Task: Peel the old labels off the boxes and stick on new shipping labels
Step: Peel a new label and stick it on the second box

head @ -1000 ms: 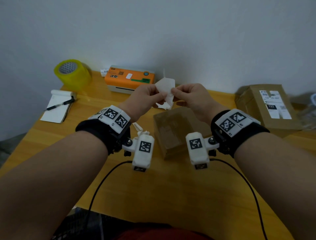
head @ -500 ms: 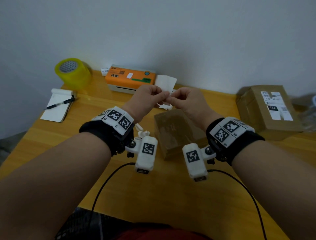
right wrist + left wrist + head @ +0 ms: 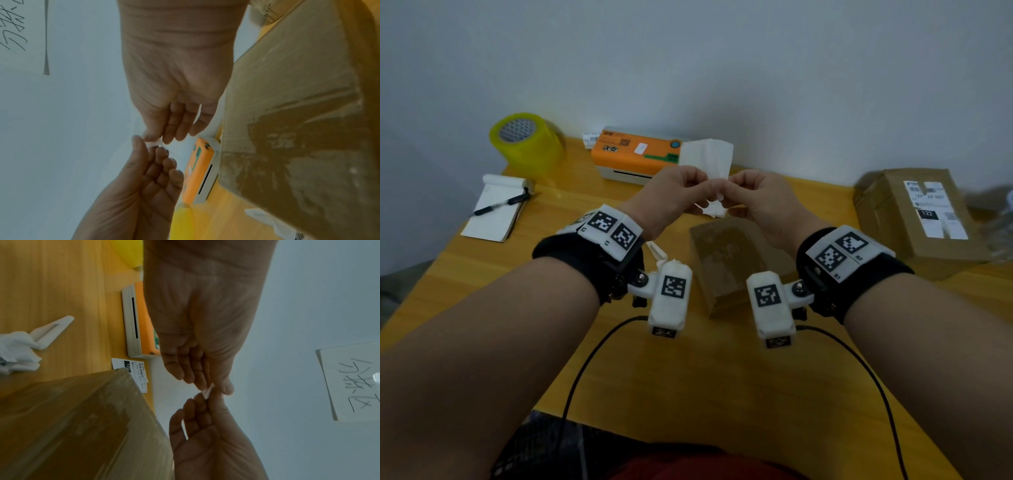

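Pinched between left hand (image 3: 671, 192) and right hand (image 3: 760, 198), a white label sheet (image 3: 709, 161) hangs above the bare cardboard box (image 3: 726, 260) at table centre. Far right, a second box (image 3: 914, 219) bears a label reading "122" (image 3: 931, 209); the orange label printer (image 3: 637, 154) sits far centre.

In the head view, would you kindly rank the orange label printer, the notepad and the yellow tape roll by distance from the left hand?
1. Orange label printer, just behind the left hand.
2. Notepad, far left.
3. Yellow tape roll, back-left corner.
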Available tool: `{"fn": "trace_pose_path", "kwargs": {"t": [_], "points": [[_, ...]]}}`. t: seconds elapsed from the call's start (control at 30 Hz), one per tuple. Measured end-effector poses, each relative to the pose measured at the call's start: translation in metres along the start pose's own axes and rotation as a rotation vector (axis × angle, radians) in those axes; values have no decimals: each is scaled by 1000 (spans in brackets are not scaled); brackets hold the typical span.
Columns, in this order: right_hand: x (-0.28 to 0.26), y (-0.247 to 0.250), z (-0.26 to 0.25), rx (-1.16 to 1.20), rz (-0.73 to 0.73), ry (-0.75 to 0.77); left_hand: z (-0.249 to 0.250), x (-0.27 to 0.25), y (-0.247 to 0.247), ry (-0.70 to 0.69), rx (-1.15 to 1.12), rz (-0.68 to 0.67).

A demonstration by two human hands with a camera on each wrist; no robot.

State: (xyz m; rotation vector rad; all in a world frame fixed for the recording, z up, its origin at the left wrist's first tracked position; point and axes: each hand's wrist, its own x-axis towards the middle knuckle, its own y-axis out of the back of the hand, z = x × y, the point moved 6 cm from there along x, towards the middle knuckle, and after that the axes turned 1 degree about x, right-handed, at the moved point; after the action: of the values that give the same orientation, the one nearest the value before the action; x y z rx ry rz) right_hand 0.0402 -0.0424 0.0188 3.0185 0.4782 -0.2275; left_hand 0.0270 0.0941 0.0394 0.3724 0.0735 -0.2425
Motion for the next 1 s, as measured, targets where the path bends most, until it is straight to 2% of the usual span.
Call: {"fn": "trace_pose_path", "kwargs": {"t": [0.13, 0.3, 0.57, 0.73, 0.9, 1.0], "points": [[-1, 0, 3, -2, -18, 1, 0, -1, -1, -7, 25, 9], [-2, 2, 2, 18, -71, -47, 1, -3, -1, 13, 21, -61], [-2, 12, -2, -99, -145, -81, -5, -4, 3, 140, -126, -182], [-2, 7, -4, 60, -146, -92, -7, -4, 8, 127, -87, -92], [-6, -4, -1, 220, -136, -168, -4, -3, 7, 83, -78, -25], [-6, -5, -2, 221, -78, -148, -1, -2, 7, 75, -78, 0]]}}
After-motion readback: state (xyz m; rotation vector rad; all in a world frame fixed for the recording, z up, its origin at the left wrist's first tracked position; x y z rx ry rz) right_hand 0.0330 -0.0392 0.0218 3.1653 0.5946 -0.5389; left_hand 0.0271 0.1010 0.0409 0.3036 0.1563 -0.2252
